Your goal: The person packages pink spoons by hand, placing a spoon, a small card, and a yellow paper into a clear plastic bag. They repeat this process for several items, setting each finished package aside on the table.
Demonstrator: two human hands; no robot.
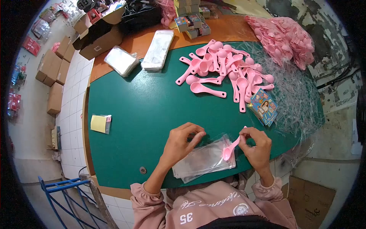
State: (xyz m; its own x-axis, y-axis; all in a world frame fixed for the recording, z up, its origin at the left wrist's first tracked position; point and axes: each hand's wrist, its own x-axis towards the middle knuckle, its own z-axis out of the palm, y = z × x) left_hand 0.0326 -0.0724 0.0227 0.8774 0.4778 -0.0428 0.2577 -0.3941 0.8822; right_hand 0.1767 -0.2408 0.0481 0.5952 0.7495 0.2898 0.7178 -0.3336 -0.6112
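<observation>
My right hand [257, 147] pinches the handle of a pink measuring spoon [228, 153], its bowl lying over the right end of a stack of clear plastic bags [202, 160]. The top bag sits askew on the stack. My left hand [183, 142] hovers above the stack's left side, fingers loosely curved with a gap to the thumb and nothing visible between them. Farther back lies a loose pile of pink spoons [242, 82]. Beside it, to the right, rests a small stack of colourful printed cards [263, 106].
A yellow card in a clear bag [100, 124] lies at the left. Wrapped white packs [158, 49], an open cardboard box [101, 42] and card bundles [190, 24] stand along the back. Bagged pink spoons [282, 40] and crumpled clear plastic [293, 91] cover the right side.
</observation>
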